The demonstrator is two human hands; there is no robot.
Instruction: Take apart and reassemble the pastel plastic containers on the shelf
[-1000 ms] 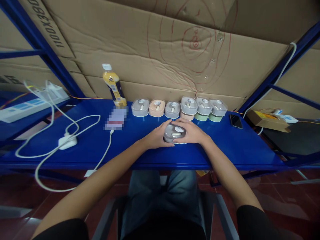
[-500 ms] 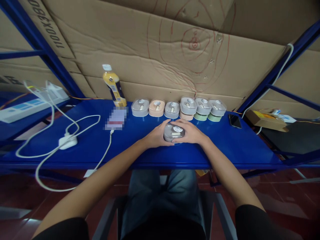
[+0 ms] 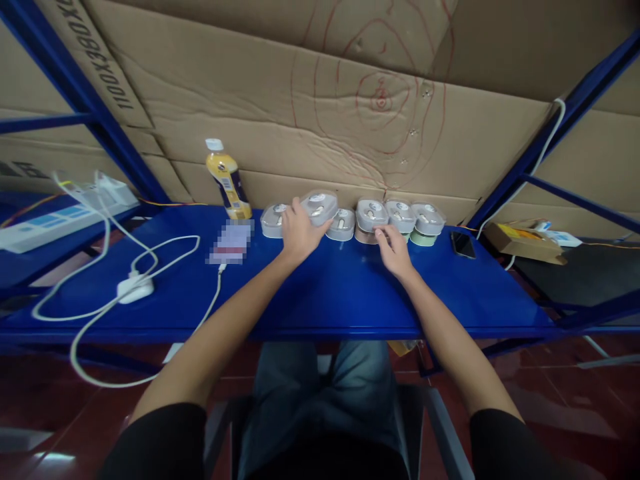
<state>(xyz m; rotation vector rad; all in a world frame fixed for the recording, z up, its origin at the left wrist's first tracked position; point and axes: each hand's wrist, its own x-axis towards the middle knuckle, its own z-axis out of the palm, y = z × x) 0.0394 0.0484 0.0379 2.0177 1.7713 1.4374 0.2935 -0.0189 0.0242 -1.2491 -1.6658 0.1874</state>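
holding a small clear-lidded case [image 3: 319, 205] in the left hand [image 3: 299, 232], lifted just above the back row on the blue desk [image 3: 325, 293], over the spot between the leftmost case [image 3: 271, 221] and the grey case [image 3: 343, 224]. gripping it by the near long edge, fingers wrapping up its left side. judging by the look: light, stiff plastic with a smooth, maybe slippery lid, rigid enough not to bend under a squeeze but probably easy to crack or pop open if dropped. taking it best at the two short rounded ends or across the long sides, not on the lid top alone.

lying almost flat, lid up, with the long axis running left to right, roughly parallel to the row and to the cardboard wall [image 3: 350, 100]; tilting slightly, perhaps, though the view is too small to be sure.

resting the right hand [image 3: 395, 250] loosely on the desk, fingertips touching the front of the stacked case [image 3: 371, 220] beside the two green-based cases [image 3: 415, 222], grasping nothing. standing well to the left: a yellow bottle [image 3: 226, 180], upright.
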